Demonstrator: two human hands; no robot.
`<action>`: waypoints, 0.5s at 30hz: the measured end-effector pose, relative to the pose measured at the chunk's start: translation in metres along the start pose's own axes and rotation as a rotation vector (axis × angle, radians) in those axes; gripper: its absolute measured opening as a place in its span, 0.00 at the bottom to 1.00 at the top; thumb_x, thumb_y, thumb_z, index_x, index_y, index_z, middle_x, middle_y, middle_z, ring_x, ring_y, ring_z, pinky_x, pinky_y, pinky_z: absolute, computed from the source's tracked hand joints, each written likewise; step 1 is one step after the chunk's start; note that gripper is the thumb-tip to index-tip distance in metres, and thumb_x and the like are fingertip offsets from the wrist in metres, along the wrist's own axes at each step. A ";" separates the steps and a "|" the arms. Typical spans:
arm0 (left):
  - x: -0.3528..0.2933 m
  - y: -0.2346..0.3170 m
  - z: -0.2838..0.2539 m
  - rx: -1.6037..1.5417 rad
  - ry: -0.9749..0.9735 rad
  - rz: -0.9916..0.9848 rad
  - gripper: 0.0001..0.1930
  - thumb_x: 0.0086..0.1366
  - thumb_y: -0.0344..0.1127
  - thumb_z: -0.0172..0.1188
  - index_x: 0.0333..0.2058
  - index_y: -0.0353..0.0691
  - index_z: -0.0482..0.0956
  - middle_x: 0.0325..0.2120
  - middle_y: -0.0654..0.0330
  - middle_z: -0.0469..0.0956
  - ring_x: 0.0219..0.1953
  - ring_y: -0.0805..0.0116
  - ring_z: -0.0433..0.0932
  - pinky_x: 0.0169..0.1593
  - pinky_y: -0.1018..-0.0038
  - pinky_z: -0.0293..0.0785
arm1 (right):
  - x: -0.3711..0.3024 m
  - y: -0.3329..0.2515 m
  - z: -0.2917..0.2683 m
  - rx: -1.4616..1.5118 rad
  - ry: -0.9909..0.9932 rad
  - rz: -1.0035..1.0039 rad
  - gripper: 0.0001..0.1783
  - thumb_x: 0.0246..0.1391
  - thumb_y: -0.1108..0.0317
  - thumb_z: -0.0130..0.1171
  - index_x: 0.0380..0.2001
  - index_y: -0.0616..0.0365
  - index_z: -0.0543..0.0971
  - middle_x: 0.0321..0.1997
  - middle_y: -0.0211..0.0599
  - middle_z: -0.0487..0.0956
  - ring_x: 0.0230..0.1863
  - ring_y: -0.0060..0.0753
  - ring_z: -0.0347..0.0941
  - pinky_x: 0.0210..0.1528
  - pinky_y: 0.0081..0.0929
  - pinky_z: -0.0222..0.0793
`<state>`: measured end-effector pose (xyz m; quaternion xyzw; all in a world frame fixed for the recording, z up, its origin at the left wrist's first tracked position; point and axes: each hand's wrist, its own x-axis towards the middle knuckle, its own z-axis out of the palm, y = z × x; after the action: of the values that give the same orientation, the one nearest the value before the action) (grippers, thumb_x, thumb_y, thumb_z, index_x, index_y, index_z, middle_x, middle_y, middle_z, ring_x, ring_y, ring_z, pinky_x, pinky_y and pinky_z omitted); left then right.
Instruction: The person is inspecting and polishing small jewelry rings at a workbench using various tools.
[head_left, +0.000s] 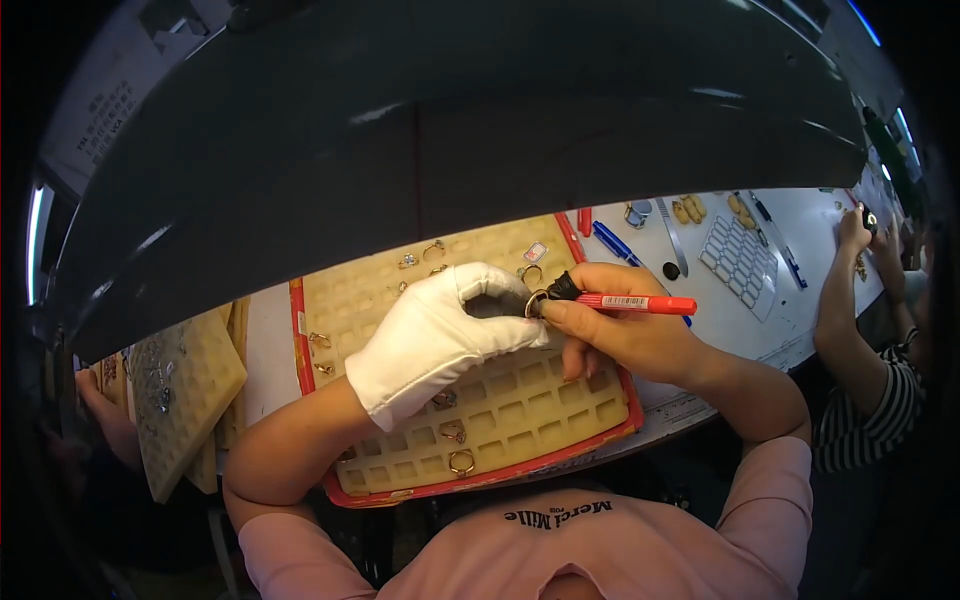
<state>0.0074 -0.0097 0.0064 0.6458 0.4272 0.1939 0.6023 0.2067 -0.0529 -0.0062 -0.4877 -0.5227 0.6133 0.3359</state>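
My left hand wears a white glove and pinches a small metal ring between thumb and forefinger. My right hand holds a red marker pen with its black tip touching the ring. Both hands hover over a cream compartment tray with a red rim. Several rings lie in its cells, such as a gold ring near the front edge.
A large dark lamp hood blocks the upper view. A second cream tray lies at left. On the white bench at right are blue pens, a white grid tray and a black cap. A person in a striped sleeve works at right.
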 end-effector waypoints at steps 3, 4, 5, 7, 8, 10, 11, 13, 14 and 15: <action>-0.001 -0.002 0.001 -0.007 -0.016 0.015 0.18 0.56 0.44 0.66 0.40 0.37 0.78 0.32 0.60 0.77 0.33 0.75 0.76 0.38 0.77 0.72 | -0.001 -0.001 0.002 -0.063 -0.014 -0.007 0.11 0.61 0.65 0.51 0.31 0.61 0.75 0.19 0.31 0.77 0.21 0.15 0.72 0.23 0.14 0.67; 0.003 -0.006 -0.005 0.201 -0.025 0.134 0.18 0.55 0.41 0.66 0.40 0.36 0.78 0.33 0.58 0.77 0.34 0.74 0.75 0.40 0.76 0.72 | 0.001 0.003 0.000 -0.064 -0.047 -0.047 0.11 0.61 0.65 0.50 0.31 0.61 0.75 0.19 0.30 0.77 0.21 0.15 0.72 0.23 0.13 0.66; 0.003 -0.005 -0.003 0.157 -0.029 0.088 0.17 0.55 0.41 0.66 0.40 0.37 0.78 0.34 0.59 0.77 0.34 0.73 0.76 0.40 0.76 0.73 | 0.000 0.000 0.001 -0.071 -0.038 -0.031 0.11 0.61 0.65 0.50 0.30 0.61 0.75 0.19 0.30 0.77 0.21 0.15 0.72 0.23 0.14 0.66; 0.002 0.002 -0.003 0.262 -0.018 0.100 0.16 0.54 0.38 0.66 0.39 0.36 0.79 0.34 0.58 0.77 0.36 0.72 0.77 0.41 0.76 0.73 | 0.001 0.001 0.001 -0.085 -0.034 -0.037 0.11 0.62 0.65 0.49 0.31 0.60 0.75 0.20 0.29 0.77 0.21 0.15 0.72 0.23 0.14 0.66; 0.001 0.000 -0.002 0.185 -0.017 0.077 0.16 0.55 0.39 0.66 0.39 0.36 0.79 0.34 0.58 0.77 0.36 0.71 0.77 0.41 0.75 0.73 | 0.001 0.002 0.001 -0.087 -0.025 -0.028 0.11 0.62 0.65 0.49 0.31 0.60 0.75 0.20 0.29 0.77 0.21 0.15 0.72 0.23 0.14 0.66; 0.002 -0.002 -0.003 0.224 -0.015 0.139 0.15 0.54 0.38 0.66 0.38 0.36 0.79 0.34 0.58 0.77 0.35 0.71 0.77 0.40 0.76 0.73 | 0.001 0.001 0.001 -0.079 -0.035 -0.025 0.11 0.62 0.65 0.49 0.31 0.60 0.75 0.20 0.29 0.77 0.21 0.15 0.71 0.24 0.14 0.66; 0.001 -0.002 -0.002 0.194 -0.019 0.111 0.15 0.55 0.38 0.66 0.38 0.36 0.79 0.35 0.58 0.77 0.35 0.71 0.77 0.41 0.75 0.73 | 0.001 0.004 0.001 -0.075 -0.032 -0.034 0.11 0.62 0.65 0.49 0.31 0.60 0.75 0.20 0.29 0.77 0.22 0.15 0.71 0.24 0.14 0.66; 0.001 -0.003 -0.002 0.251 -0.001 0.174 0.14 0.55 0.37 0.65 0.38 0.36 0.79 0.34 0.58 0.77 0.36 0.71 0.77 0.41 0.75 0.73 | 0.001 0.003 0.001 -0.082 -0.029 -0.036 0.11 0.61 0.65 0.50 0.30 0.60 0.75 0.20 0.29 0.77 0.22 0.15 0.71 0.24 0.15 0.66; 0.001 -0.004 -0.001 0.201 -0.011 0.164 0.14 0.55 0.37 0.65 0.38 0.37 0.79 0.34 0.58 0.77 0.36 0.70 0.78 0.41 0.75 0.73 | 0.001 0.003 0.001 -0.101 -0.029 -0.048 0.11 0.62 0.65 0.50 0.30 0.60 0.75 0.20 0.29 0.77 0.21 0.15 0.71 0.24 0.14 0.66; 0.001 -0.006 0.000 0.151 -0.020 0.154 0.13 0.55 0.37 0.64 0.38 0.37 0.79 0.34 0.58 0.77 0.36 0.69 0.78 0.42 0.75 0.74 | 0.001 0.003 0.001 -0.120 -0.028 -0.061 0.11 0.62 0.65 0.49 0.30 0.61 0.75 0.20 0.29 0.77 0.21 0.15 0.71 0.24 0.14 0.66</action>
<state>0.0061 -0.0097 0.0005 0.7223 0.3834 0.2004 0.5395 0.2054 -0.0532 -0.0088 -0.4820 -0.5779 0.5772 0.3172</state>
